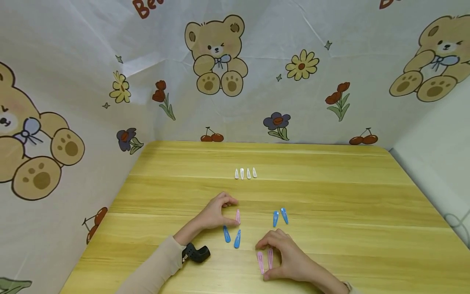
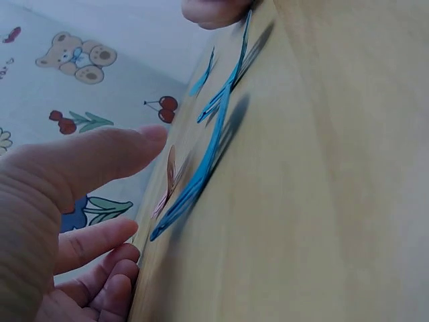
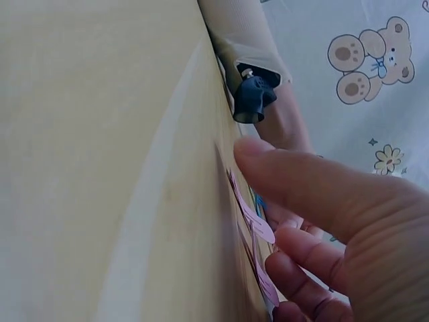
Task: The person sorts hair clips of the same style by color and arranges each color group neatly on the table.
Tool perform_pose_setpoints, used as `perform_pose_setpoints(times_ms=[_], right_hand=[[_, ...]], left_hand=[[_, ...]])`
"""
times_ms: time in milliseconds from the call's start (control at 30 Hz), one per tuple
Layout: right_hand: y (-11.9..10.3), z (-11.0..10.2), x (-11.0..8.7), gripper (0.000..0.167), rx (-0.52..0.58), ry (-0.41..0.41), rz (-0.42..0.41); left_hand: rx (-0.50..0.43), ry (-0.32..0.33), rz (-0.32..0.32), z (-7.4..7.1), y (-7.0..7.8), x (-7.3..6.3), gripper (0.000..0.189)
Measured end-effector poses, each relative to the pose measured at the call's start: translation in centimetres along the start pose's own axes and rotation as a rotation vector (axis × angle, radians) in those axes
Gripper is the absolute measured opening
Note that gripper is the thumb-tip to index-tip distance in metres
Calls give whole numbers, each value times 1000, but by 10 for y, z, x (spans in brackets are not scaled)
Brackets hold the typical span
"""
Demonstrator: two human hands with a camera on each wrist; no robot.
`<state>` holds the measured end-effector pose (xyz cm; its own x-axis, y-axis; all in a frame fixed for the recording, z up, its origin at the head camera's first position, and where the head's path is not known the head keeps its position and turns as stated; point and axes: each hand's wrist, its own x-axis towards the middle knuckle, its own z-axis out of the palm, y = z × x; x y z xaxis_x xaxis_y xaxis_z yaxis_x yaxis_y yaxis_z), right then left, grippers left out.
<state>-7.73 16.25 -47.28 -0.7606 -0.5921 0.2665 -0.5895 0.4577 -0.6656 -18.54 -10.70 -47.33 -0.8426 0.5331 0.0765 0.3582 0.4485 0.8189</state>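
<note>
My left hand (image 1: 216,211) reaches over the table with thumb and fingers apart around a pink hair clip (image 1: 238,216); the thumb tip is right at its lower end. Just below it lie two blue hair clips (image 1: 227,234), also large in the left wrist view. My right hand (image 1: 288,255) spans two pink hair clips (image 1: 260,262), its thumb and fingertips spread on either side. In the right wrist view, these pink clips (image 3: 256,218) lie between the separated thumb and curved fingers. Another pair of blue hair clips (image 1: 276,219) lies above the right hand.
Several white hair clips (image 1: 242,174) stand in a row toward the back of the wooden table (image 1: 330,183). A black wrist device (image 1: 196,253) sticks out at the left cuff. A curtain (image 1: 257,53) printed with bears and flowers hangs behind.
</note>
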Motion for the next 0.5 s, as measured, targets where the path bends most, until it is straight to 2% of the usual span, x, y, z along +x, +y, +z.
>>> perform_pose_setpoints(times_ms=[200, 500], right_hand=[[1, 3, 0, 56, -64, 17, -17], [0, 4, 0, 52, -77, 26, -33]], left_hand=[[41, -2, -1, 2, -2, 1, 51], [67, 19, 5, 4, -3, 1, 44]])
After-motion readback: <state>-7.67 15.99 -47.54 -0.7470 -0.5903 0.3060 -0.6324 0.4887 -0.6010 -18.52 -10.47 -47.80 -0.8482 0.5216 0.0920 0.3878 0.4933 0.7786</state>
